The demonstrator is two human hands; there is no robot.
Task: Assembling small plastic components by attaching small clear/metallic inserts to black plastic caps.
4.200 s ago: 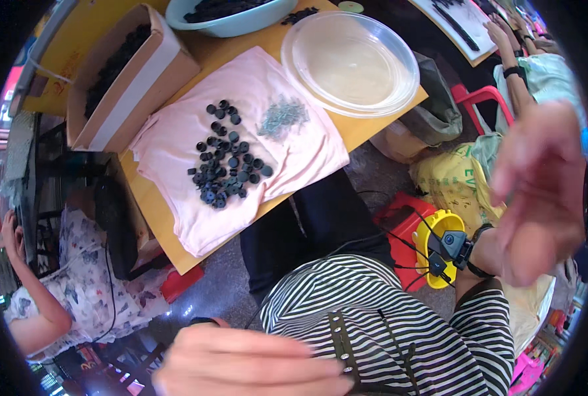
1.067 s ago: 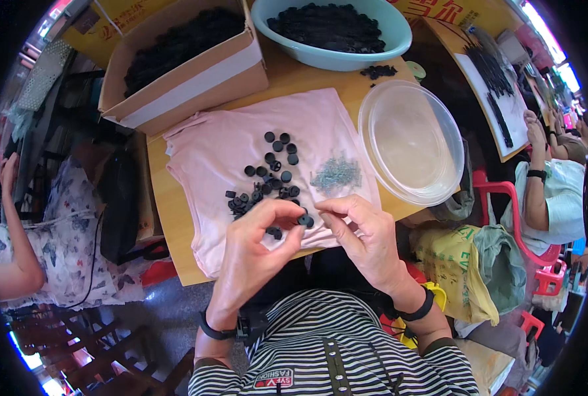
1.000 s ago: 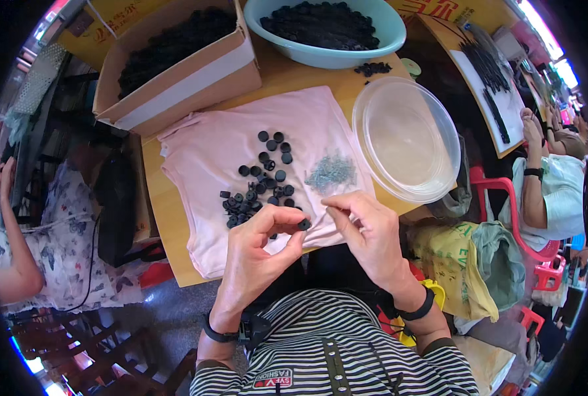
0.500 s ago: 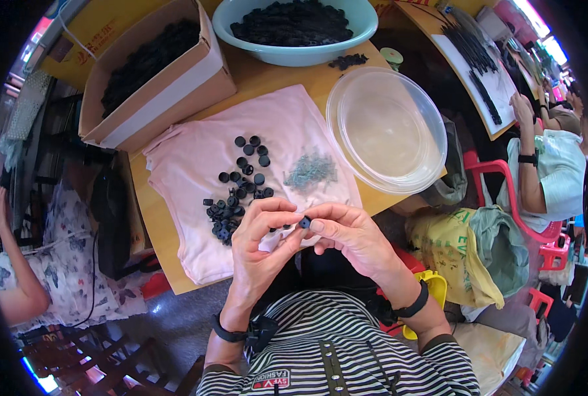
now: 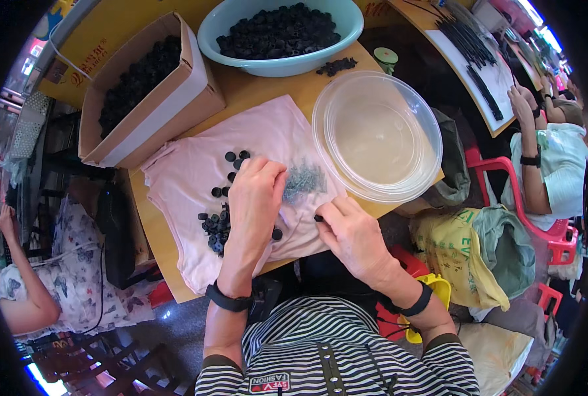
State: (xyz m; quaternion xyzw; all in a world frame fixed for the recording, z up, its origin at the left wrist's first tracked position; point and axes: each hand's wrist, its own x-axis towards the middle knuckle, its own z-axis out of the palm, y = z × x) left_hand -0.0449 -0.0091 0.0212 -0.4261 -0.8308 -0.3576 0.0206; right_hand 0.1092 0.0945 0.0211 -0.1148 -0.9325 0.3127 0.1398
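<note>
My left hand [image 5: 257, 201] reaches over the pink cloth [image 5: 280, 122], its fingers bent together and pointing down between the black caps and a pile of small silvery screws [image 5: 304, 181]. Its fingertips are hidden, so what they pinch, if anything, does not show. Nearer the cloth's right edge, my right hand [image 5: 354, 234] pinches a small black plastic cap [image 5: 318, 218] between thumb and fingers. Loose black round caps [image 5: 230, 156] lie scattered left of my left hand, with a denser cluster of small black parts [image 5: 214, 228] nearer to me.
A cardboard box [image 5: 155, 112] and a pale blue basin [image 5: 280, 66], both full of black parts, stand at the back of the table. To the right sits a clear round plastic lid [image 5: 380, 138]. A yellow sack [image 5: 449, 257] is beside the table; other people sit left and right.
My hands have come apart. The left moved up and away over the cloth; the right shifted right, keeping a small black cap. The head view has shifted slightly.
</note>
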